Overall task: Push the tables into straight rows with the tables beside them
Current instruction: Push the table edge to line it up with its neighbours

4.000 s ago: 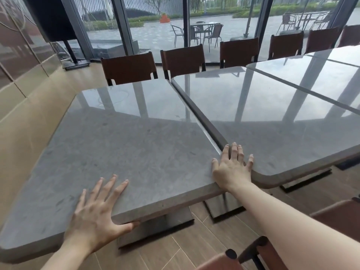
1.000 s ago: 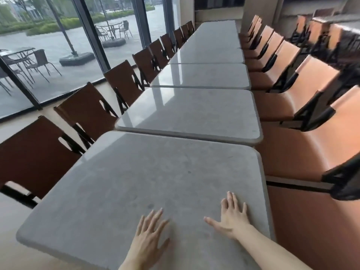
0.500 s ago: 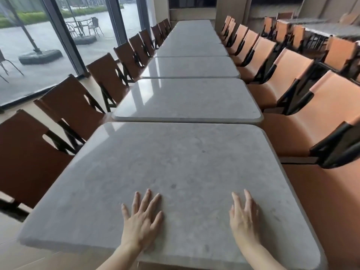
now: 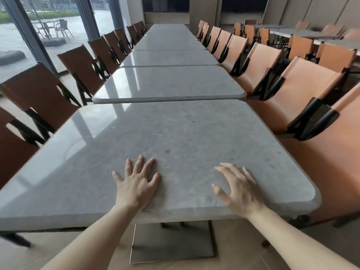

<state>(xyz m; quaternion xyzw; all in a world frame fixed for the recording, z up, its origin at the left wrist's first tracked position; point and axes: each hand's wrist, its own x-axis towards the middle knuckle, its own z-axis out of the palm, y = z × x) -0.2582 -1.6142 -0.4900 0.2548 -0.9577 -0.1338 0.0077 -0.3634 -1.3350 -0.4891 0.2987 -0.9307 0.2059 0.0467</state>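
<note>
A grey stone-topped table (image 4: 175, 137) fills the foreground, its far edge meeting the second table (image 4: 169, 84) of a long row that runs away from me. My left hand (image 4: 137, 186) lies flat with spread fingers on the near part of the top. My right hand (image 4: 238, 189) sits to its right with fingers spread, palm slightly raised over the near edge. Neither hand grips anything. The near table's right side juts a little further right than the second table's. Its metal base plate (image 4: 173, 242) shows below.
Dark brown chairs (image 4: 39, 98) line the left side by the glass wall. Orange chairs (image 4: 300, 92) line the right side close to the table edges. Another row of tables and chairs (image 4: 303, 34) stands at the far right.
The view has swung to look straight down the row. Both hands stayed on the near table; the right hand's palm has lifted slightly and its fingers spread wider.
</note>
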